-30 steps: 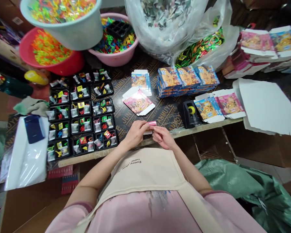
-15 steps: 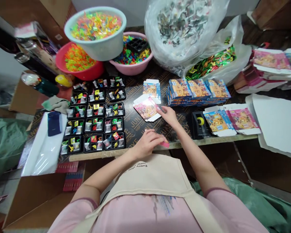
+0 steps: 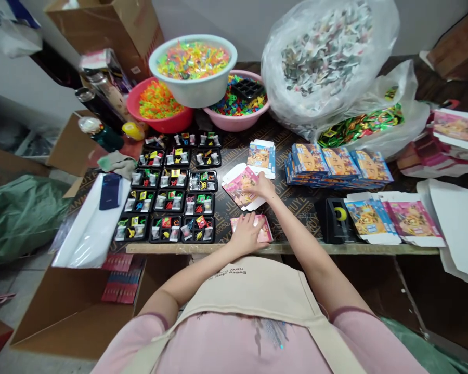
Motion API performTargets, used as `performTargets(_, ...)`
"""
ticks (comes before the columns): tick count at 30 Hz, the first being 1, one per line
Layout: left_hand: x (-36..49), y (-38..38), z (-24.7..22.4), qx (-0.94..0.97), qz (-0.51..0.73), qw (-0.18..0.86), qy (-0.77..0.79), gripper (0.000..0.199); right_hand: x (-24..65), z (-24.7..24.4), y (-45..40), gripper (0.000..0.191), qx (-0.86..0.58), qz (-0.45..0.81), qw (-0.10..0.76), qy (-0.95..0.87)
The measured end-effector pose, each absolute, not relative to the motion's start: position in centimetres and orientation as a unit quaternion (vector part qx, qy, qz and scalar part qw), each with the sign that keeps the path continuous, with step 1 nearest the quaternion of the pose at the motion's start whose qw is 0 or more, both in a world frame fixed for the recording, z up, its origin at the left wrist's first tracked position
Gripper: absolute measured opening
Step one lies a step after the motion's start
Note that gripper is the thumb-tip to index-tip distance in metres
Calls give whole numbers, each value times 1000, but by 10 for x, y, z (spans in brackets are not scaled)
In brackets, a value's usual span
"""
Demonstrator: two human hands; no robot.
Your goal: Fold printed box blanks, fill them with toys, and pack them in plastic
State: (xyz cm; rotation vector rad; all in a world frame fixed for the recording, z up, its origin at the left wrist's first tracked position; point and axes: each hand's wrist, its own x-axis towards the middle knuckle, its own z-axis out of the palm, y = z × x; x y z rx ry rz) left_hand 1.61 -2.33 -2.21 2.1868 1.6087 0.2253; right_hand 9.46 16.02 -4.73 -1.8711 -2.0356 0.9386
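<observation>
My left hand [image 3: 248, 235] lies with its fingers spread on a small pink box [image 3: 265, 229] at the table's front edge. Farther back, my right hand [image 3: 262, 188] rests on a pink flattened carton [image 3: 239, 183], its fingers apart over the printed face. Behind it lies a blue flattened carton [image 3: 262, 154], partly overlapped by the pink one. Black trays [image 3: 199, 229] filled with small toys and packets stand in rows left of my hands. Stacked blue boxes [image 3: 337, 161] are to the right.
Behind are a pale blue tub [image 3: 193, 88], a red basin [image 3: 161, 124], a pink basin [image 3: 234, 122] and a plastic bag of wrapped pieces [image 3: 273, 67]. A tape dispenser [image 3: 333, 221] and more flat cartons [image 3: 370, 215] sit at the right front.
The view has shifted, so the table sits farther right and lower. My left hand now lies flatter on the small pink box. My right hand has moved further onto the pink carton.
</observation>
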Motion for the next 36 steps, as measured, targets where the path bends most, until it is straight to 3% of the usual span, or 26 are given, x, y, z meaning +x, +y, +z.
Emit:
performTargets(3, 24, -19, -26, 803, 51, 198, 559, 84, 103, -52, 175, 65, -603, 361, 255, -664)
performTargets(6, 24, -15, -25, 819, 42, 194, 539, 83, 114, -56, 201, 63, -628, 331, 346, -613)
performTargets(11, 17, -7, -12, 804, 44, 210, 554, 76, 110, -53, 219, 77, -679, 189, 251, -663)
performTargets(14, 15, -1, -8, 786, 51, 210, 580, 86, 80, -43, 205, 81, -587, 117, 224, -769)
performTargets(16, 15, 3, -8, 781, 44, 215, 585, 92, 50, -38, 193, 82, -471, 146, 185, -850)
performTargets(19, 17, 6, -10, 786, 23, 226, 575, 85, 5, -34, 179, 86, -297, 211, 67, -929)
performTargets(23, 17, 8, -9, 803, 6, 240, 545, 73, -27, -38, 177, 97, -230, 240, -38, -942)
performTargets(27, 15, 7, -9, 813, 8, 239, 531, 69, -34, -45, 182, 102, -220, 261, -59, -938)
performTargets(36, 17, 9, -10, 846, 12, 219, 486, 64, -40, -52, 178, 100, -238, 274, -20, -932)
